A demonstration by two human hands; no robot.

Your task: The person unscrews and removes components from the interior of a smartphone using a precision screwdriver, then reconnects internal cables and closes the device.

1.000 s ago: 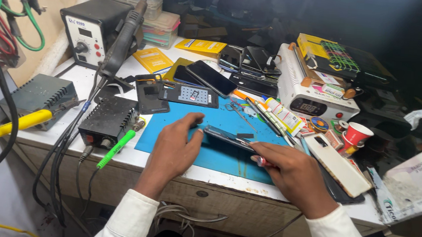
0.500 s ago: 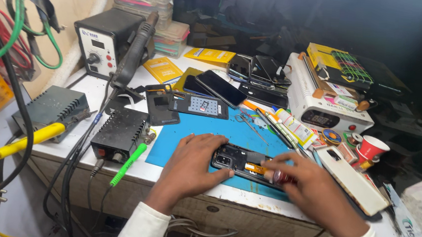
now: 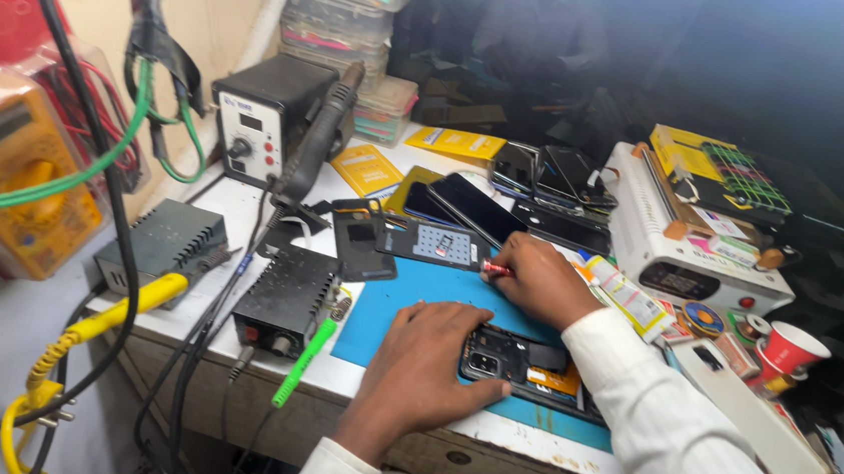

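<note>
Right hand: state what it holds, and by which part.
The right hand grips a small red-handled tool by its handle; only the red end shows. The left hand presses down the opened phone.

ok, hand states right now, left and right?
Left hand: open, flat, pressing on the opened black phone.
Right hand: closed around a small red-tipped tool.

Light: we see the desk [image 3: 244,208] evenly and brightly lit from above.
Background: we find the upper right dark and murky.
Shadows: soft, short.
Focus: sharp at centre; the near orange multimeter [image 3: 11,170] looks soft.
Edges: wide-angle stretch.
</note>
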